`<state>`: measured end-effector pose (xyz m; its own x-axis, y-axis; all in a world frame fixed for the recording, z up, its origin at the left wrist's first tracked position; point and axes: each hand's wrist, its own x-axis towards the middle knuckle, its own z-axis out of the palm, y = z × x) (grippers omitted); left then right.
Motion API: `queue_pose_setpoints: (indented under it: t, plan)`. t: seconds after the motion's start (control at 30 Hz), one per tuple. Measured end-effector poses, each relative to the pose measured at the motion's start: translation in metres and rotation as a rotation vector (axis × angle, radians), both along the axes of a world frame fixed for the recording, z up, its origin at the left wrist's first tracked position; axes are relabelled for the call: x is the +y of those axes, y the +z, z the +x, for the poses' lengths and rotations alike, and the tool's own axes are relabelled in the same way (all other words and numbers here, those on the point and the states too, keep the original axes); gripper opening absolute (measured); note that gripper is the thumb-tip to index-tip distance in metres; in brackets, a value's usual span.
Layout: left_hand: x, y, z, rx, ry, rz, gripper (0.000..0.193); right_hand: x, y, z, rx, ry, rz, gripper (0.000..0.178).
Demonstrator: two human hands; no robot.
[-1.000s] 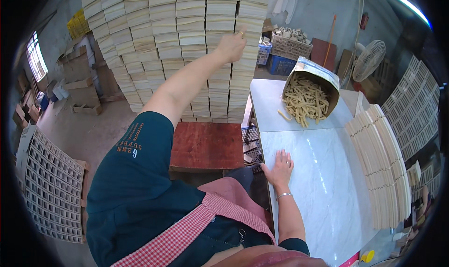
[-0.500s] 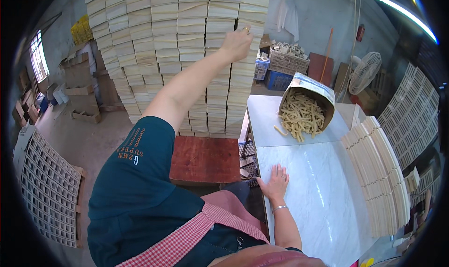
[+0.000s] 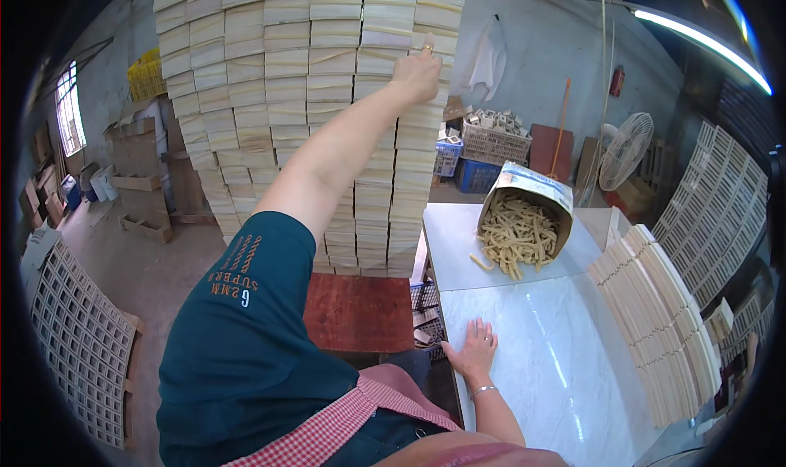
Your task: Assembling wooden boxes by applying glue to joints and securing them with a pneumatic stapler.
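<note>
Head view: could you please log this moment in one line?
left hand: at pale block stack; right hand: flat on white table; box: on its side, beige strips spilling out

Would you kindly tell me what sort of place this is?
Probably a workshop or small factory: the tall stack of pale blocks, the lattice panel at the left, and the beige crate heaped with small pieces suggest production.

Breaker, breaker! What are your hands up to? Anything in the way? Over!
Left hand raised at tall stack of pale blocks; contact unclear. Right hand palm-down on white marbled tabletop. Tipped cardboard box of pale strips ahead, apart from right hand.
</note>
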<state>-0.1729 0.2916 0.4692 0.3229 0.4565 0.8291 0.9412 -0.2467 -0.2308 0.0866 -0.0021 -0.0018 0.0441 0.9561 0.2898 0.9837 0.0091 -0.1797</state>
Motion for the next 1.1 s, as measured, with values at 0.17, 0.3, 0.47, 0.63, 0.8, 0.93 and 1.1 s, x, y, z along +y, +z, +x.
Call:
queue_pose_setpoints:
  t: [0.17, 0.3, 0.47, 0.63, 0.8, 0.93, 1.1]
  plan:
    - [0.010, 0.012, 0.003, -0.012, 0.080, -0.118, 0.032, 0.000, 0.000, 0.001, 0.018, 0.008, -0.005, 0.093]
    - [-0.006, 0.036, 0.010, 0.010, 0.059, -0.131, 0.035, 0.000, -0.002, 0.002, 0.030, 0.006, -0.016, 0.094]
    - [0.001, 0.062, 0.005, -0.034, 0.065, -0.153, 0.037, 0.002, -0.007, 0.003, 0.041, 0.012, -0.015, 0.095]
    - [-0.006, 0.082, 0.014, -0.031, 0.076, -0.112, 0.033, 0.002, -0.007, 0.004, 0.053, 0.003, -0.037, 0.095]
    - [0.002, 0.102, 0.010, -0.052, 0.076, -0.016, 0.033, 0.002, -0.005, 0.003, 0.058, 0.009, -0.051, 0.096]
    - [0.002, 0.120, 0.011, -0.042, 0.085, -0.031, 0.034, 0.001, -0.009, 0.004, 0.077, 0.013, -0.047, 0.095]
    - [0.006, 0.145, 0.007, -0.032, 0.096, -0.038, 0.036, 0.001, -0.006, 0.006, 0.109, 0.037, -0.017, 0.094]
